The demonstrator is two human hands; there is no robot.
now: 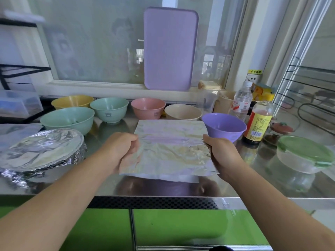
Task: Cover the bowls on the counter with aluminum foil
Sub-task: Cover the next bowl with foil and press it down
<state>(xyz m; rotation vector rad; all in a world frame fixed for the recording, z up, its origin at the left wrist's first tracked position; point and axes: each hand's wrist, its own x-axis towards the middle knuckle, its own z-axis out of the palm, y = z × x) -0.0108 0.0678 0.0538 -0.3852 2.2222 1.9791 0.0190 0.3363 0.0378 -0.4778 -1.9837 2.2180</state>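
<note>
- Head view, grip: the left hand [125, 151] and the right hand [220, 153] each pinch an opposite side edge of one foil sheet [172, 149], fingers curled under and thumbs on top. Holding both edges keeps the sheet stretched flat and roughly level above the steel counter [253, 187], apparently so it can be lowered over a rim without crumpling.
- Head view, position of the sheet: it hangs clear of the counter, between the two forearms, just in front of the beige bowl [183, 112] and just beside the purple bowl [223, 126]. It rests on no bowl; which bowl it is meant for cannot be told, though the purple one lies nearest the right hand.
- Head view, bowls counted: six stand uncovered, namely one yellow bowl [72, 102], a large green bowl [68, 120], a small green bowl [109, 109], one pink bowl [148, 107], the beige and the purple.
- Head view, finished work: one foil-covered bowl [43, 151] sits at the left, its foil crimped down round the rim. By this count, one bowl is done and six remain.
- Head view, surroundings: two bottles, a clear water bottle [242, 100] and a sauce bottle [258, 122], stand at the right near one green-lidded container [304, 154]; one lilac cutting board [170, 49] leans against the window.
</note>
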